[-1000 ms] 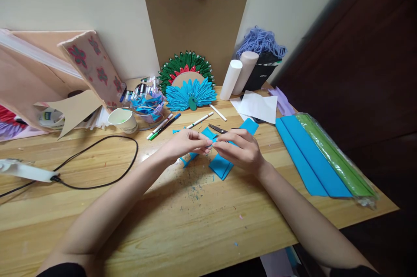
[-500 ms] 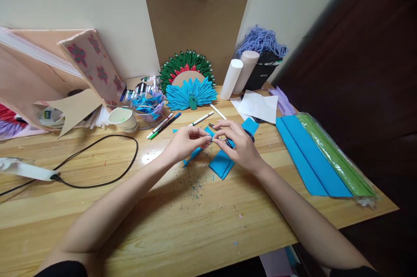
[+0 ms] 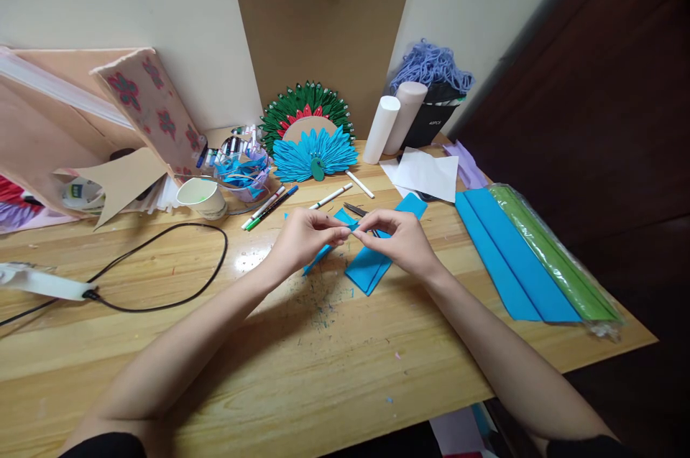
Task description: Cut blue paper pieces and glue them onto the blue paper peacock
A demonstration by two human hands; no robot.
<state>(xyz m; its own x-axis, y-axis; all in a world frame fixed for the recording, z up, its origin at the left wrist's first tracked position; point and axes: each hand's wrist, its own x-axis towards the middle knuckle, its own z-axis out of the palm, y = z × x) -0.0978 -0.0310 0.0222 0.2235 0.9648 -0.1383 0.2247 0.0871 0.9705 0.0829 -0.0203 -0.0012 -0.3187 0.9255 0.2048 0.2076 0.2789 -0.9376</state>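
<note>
Both hands meet over the middle of the table, fingertips nearly touching. My left hand pinches a small piece of blue crepe paper between thumb and fingers. Gripping the same piece from the other side, my right hand has its thumb and forefinger pressed together. Beneath the right hand lies a folded blue crepe paper strip, with scissors partly hidden by the hand. More blue paper lies under my left hand.
Behind the hands stands a paper peacock before a brown board. Several markers and a paper cup are left of it. White rolls stand back right, blue and green crepe paper at right. A black cord loops left.
My right hand's fingers have curled in from a more spread pose and now pinch the blue paper. More of the scissors' blades shows. My left hand stays nearly in place.
</note>
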